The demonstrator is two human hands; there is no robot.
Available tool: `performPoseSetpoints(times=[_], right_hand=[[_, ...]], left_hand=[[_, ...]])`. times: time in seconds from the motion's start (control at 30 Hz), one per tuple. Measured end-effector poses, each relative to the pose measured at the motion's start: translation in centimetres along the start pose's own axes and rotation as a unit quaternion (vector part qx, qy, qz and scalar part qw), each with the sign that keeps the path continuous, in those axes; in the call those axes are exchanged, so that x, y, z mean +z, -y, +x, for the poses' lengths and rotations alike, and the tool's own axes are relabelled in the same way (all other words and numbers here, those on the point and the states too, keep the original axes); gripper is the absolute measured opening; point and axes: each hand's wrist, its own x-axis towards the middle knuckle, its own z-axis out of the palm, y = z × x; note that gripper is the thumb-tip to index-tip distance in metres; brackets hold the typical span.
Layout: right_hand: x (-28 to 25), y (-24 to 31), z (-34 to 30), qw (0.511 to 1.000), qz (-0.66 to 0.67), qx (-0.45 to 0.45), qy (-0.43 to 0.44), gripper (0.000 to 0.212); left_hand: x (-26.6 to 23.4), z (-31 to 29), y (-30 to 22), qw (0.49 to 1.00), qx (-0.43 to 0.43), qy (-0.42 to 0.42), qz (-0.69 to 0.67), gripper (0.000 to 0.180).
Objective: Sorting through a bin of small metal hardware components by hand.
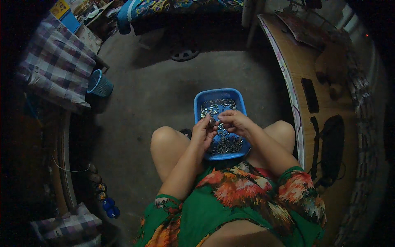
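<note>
Left hand (202, 131) grips dark piece (212, 122); right hand (238, 122), at its 3 o'clock, curled, can't tell if gripping. Best done over basket (219, 91).

Basket (198, 103): bright blue, all over
Small metal pieces (224, 144): silver-grey
Roundish piece (212, 122) at left hand (202, 131): dark grey
Garment (197, 218), 6 o'clock: green, blotchy floral in orange-red, cream, black
Bedcover (185, 5), 12 o'clock: blue, multicolour print with yellow
Draped cloth (57, 61), 10 o'clock: white-grey-purplish check
Lower cloth (70, 226), 8 o'clock: similar check
Bin (101, 85), 10 o'clock: light blue
Tabletop (300, 68), 3 o'clock: tan, whitish edge, pinkish marks
Bag (332, 144), 3 o'clock: black
Floor (135, 94): dull grey
</note>
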Motion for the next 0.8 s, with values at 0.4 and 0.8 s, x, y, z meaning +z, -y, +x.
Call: performPoseSetpoints(times=[0.4, 0.8], right_hand=[[0.78, 0.21, -0.52, 0.998, -0.056, -0.025, -0.013, 0.015], [0.18, -0.18, 0.12, 0.991, -0.125, -0.032, -0.018, 0.019]], left_hand=[[-0.34, 0.38, 0.28, 1.000, -0.008, 0.004, -0.013, 0.028], [0.05, 0.11, 0.29, 1.000, -0.018, -0.012, -0.006, 0.027]])
